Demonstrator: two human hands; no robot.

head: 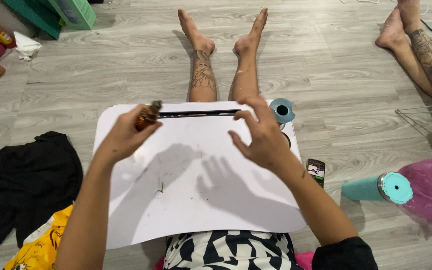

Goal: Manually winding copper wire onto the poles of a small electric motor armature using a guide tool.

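Both forearms are bare from wrist to elbey-free length, with no watch, ring or bracelet to note. The right hand (261,137) leads back to a black sleeve bunched near the elbow, and a small dark mark sits on that wrist. The left hand (126,135) joins an arm without a visible sleeve. Below the surface (201,200), a garment in a bold black-and-white pattern covers the lap. Beyond the surface, the shins are bare; the one under the left hand carries a dark floral tattoo, and both feet are unshod.

To your right, a smartphone (316,171) lies on the floor just beside the lap desk, its screen lit with a small colourful picture. At top left stands a green box (76,12); a yellow printed bag (41,245) lies by your left elbow.
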